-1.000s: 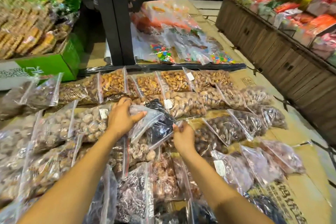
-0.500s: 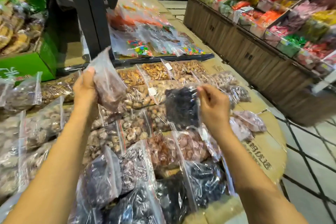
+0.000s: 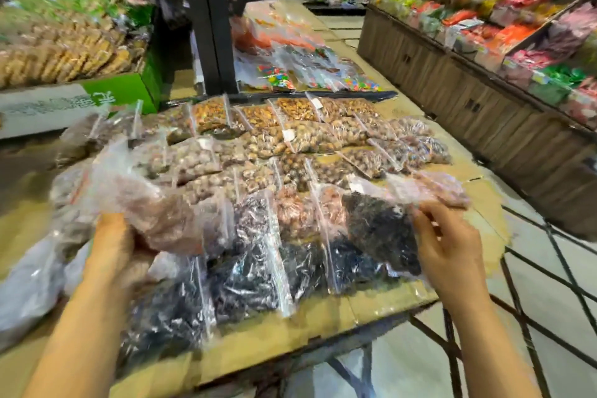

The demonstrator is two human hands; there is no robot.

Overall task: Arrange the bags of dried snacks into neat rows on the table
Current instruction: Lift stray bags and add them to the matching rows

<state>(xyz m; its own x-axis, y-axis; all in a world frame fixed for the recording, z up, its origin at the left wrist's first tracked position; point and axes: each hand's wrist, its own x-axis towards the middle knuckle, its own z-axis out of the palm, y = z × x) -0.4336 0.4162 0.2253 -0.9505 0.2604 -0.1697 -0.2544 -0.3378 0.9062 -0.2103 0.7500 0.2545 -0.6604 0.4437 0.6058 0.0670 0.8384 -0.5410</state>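
Rows of clear zip bags of nuts and dried fruit (image 3: 290,139) lie on a cardboard-covered table (image 3: 381,300). My left hand (image 3: 113,245) grips a bag of pinkish-brown snacks (image 3: 155,210), held low over the left side of the rows. My right hand (image 3: 449,242) holds a bag of black dried fruit (image 3: 378,229) at its right edge, low over the front right of the table. Dark bags (image 3: 245,281) fill the front row between my hands.
A black post (image 3: 210,19) stands behind the rows, with candy bags (image 3: 290,71) beyond it. A green box (image 3: 129,94) of biscuits sits at the left. A wooden shelf (image 3: 484,100) of packaged goods lines the right, across a tiled aisle (image 3: 549,300).
Both hands have come down from chest height with their bags. The pinkish bag now hangs low at the left and the black bag sits near the front right row.
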